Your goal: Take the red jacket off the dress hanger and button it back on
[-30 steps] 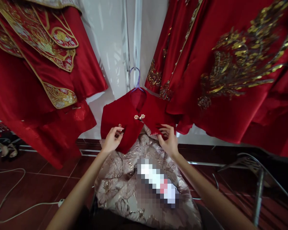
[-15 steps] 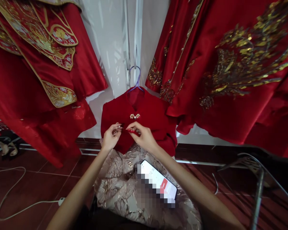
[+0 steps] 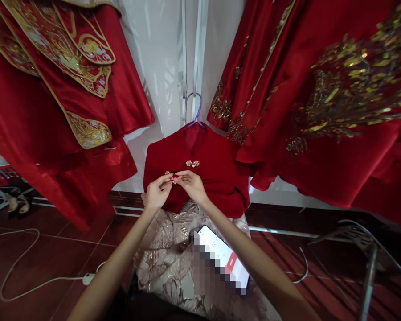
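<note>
A red jacket [image 3: 217, 174] with a V-neck hangs from a thin purple hanger [image 3: 198, 111]. A beaded, pearl-like clasp [image 3: 193, 163] sits fastened below its neckline. Lower down, my left hand [image 3: 157, 191] and my right hand [image 3: 193, 185] meet fingertip to fingertip at the jacket's front. Both are closed in a pinch around a small red and pearl-like clasp [image 3: 173, 179], partly covered by the fingers. Another bit of beading [image 3: 167, 173] shows just above my left fingertips.
Patterned beige-gold cloth [image 3: 167, 263] spreads below the jacket, with a lit phone [image 3: 220, 254] on it, partly behind my right forearm. Embroidered red garments [image 3: 130, 102] hang on both sides. A white cable [image 3: 53, 280] lies on the floor at left; a metal-framed chair [image 3: 367, 272] stands at right.
My fingertips have come closer together, my right hand shifting left toward my left hand at the lower clasp. The whole view has shifted slightly, so the surroundings appear farther right.
</note>
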The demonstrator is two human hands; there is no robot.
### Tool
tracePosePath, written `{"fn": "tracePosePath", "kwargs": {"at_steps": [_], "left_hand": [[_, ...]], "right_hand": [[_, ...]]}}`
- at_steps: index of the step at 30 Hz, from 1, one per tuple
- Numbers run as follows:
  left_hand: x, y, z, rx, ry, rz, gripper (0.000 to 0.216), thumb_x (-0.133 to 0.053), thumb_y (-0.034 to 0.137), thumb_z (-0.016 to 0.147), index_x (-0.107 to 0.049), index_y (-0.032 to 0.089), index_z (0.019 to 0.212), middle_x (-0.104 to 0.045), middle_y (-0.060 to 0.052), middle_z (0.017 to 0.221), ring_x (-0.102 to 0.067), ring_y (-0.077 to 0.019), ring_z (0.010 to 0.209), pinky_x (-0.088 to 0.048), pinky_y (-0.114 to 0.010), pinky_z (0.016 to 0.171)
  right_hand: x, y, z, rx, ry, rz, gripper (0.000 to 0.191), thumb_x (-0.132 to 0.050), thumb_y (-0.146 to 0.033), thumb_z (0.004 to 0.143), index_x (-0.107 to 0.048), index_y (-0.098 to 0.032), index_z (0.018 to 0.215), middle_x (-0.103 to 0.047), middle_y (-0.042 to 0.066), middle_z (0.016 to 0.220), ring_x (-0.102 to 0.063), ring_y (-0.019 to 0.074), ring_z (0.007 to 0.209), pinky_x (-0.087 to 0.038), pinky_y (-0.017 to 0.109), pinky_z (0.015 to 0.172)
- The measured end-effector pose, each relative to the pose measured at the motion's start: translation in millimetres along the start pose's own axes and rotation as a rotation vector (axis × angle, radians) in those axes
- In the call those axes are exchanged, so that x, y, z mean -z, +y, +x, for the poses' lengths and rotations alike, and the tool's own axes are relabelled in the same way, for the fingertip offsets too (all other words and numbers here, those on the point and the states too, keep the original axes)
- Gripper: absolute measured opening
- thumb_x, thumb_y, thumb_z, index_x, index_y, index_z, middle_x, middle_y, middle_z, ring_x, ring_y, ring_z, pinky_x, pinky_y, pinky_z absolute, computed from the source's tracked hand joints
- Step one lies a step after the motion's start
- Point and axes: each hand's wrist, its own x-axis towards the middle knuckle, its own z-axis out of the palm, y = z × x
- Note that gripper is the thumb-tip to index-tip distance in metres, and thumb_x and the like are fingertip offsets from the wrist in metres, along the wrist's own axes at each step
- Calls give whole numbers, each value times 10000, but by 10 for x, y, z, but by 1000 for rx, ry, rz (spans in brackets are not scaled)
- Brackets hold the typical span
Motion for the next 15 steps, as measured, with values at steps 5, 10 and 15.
{"fn": "tracePosePath", "kwargs": {"at_steps": [5,10,15], "left_hand": [[31,27,-13,-20,10,9,295,-625,260,742,-653,126,1004,-687,-98,1004,-652,-192,915,-517,-345,876],[65,27,-13,-32,-5,106,298,-623,315,751,-665,156,999,-689,-80,1011,-660,-189,896,-527,-339,856],[76,5,33,-54,-5,171,290,-605,303,761,-670,171,1010,-691,-72,1011,-665,-191,890,-524,-356,863]], "right_hand": [[-23,-26,-14,74,59,-77,238,-661,-300,700,-635,-162,892,-672,46,825,-639,134,735,-531,264,730],[-69,-99,-49,192,69,-178,172,-598,-267,760,-627,-169,898,-659,40,838,-632,130,751,-532,248,709],[-74,-164,-53,270,40,-285,142,-569,-224,786,-621,-170,907,-635,47,885,-619,121,752,-524,244,721]]}}
